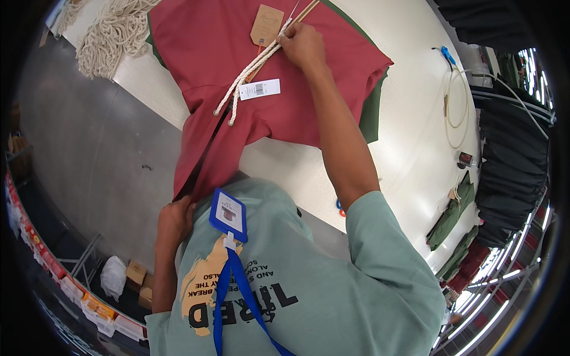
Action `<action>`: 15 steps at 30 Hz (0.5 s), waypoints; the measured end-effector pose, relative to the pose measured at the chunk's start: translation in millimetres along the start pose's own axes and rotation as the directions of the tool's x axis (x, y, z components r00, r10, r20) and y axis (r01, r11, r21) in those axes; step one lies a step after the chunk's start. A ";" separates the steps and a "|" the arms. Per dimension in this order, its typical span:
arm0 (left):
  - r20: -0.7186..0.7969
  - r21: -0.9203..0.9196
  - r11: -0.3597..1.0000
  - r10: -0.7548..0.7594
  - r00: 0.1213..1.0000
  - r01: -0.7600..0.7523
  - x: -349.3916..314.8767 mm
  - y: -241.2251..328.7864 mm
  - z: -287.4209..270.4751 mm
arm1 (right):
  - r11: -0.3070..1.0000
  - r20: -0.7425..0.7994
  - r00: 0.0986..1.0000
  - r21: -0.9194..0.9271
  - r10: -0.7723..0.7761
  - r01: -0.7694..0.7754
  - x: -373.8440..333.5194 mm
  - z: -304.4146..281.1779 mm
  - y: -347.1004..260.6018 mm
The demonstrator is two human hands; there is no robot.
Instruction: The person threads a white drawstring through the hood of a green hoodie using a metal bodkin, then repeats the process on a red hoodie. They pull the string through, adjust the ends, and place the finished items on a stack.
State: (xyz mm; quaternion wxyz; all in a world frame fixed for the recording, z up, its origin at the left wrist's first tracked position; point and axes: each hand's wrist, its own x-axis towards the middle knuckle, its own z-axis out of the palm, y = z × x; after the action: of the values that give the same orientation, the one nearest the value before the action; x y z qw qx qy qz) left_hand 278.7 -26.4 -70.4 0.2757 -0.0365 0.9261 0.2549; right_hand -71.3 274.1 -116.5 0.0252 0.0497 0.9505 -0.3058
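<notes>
A dark red garment [237, 35] lies spread on the white table, its near end drawn toward my body. My left hand [176, 221] is closed on that near end, beside a dark slit in the cloth. Two white rope cords [249, 72] come out of metal eyelets near the slit and run up to my right hand [304, 45]. Its fingers pinch the cords together with a thin tan stick-like piece [307, 10]. A brown card tag [267, 25] and a white barcode label [259, 89] lie on the garment by the cords. Green cloth [370, 115] shows underneath.
A heap of off-white cords [113, 41] hangs over the far left edge of the white table [415, 77]. Toward the right lie a pale looped hose [448, 113] with a blue end and folded green pieces [452, 215]. Boxes [136, 273] stand on the floor at left.
</notes>
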 end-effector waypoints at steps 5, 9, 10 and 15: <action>-0.012 -0.010 0.999 -0.034 0.999 0.034 1.4 -0.7 -1.6 | 0.972 -0.204 0.973 0.228 0.106 -0.058 18.4 -16.8 12.8; -0.015 0.009 0.999 -0.039 0.999 0.039 3.9 -2.3 -0.7 | 0.982 -0.335 0.941 0.188 0.041 0.024 31.3 -18.5 16.4; -0.018 0.036 0.998 -0.047 0.999 0.048 4.1 -3.3 -0.6 | 0.981 -0.340 0.939 0.193 0.053 0.015 33.7 -16.7 16.8; -0.051 -0.023 0.997 -0.076 0.996 0.075 5.9 -8.9 -1.0 | 0.989 -0.357 0.934 0.147 0.022 0.033 39.1 0.4 18.7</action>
State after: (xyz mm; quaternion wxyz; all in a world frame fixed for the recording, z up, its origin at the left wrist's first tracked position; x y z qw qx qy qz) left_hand 275.0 -34.3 -76.8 0.2607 -0.0810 0.9282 0.2528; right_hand -108.1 292.0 -130.7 -0.1527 0.1037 0.9135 -0.3626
